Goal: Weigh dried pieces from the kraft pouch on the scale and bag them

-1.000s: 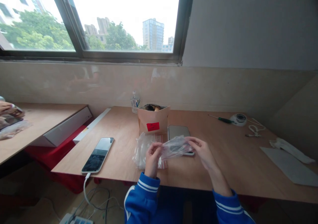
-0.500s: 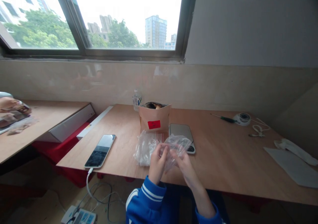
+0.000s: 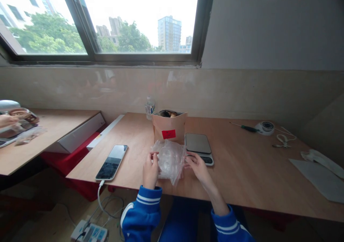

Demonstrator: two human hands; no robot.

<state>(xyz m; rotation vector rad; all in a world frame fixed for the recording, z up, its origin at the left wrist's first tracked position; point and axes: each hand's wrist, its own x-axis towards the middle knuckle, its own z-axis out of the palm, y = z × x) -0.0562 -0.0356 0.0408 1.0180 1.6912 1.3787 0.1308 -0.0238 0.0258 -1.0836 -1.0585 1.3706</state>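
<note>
A clear, crinkled plastic bag (image 3: 171, 159) is spread between my two hands, in front of a brown paper pouch (image 3: 160, 130) with a red label. My left hand (image 3: 150, 168) is curled with its fingers closed at the bag's left edge. At the right edge, my right hand (image 3: 197, 165) pinches the plastic with thumb and fingers. More clear plastic lies under or behind the bag, and I cannot separate the layers. The pouch stands upright with its top open, and dark and tan contents show inside. A flat kitchen scale (image 3: 198, 143) lies just beyond my right hand.
A phone (image 3: 112, 162) on a white cable lies left on the table. Behind the pouch stands a clear bottle (image 3: 149, 107). To the right are a screwdriver (image 3: 249, 129), a white dome camera (image 3: 266, 127) and a grey sheet (image 3: 317, 179). Another person's hand (image 3: 8, 120) shows far left.
My hands have moved apart, the left one leftward, and the bag has opened out flatter between them. The scale is now more fully uncovered. The view has shifted slightly.
</note>
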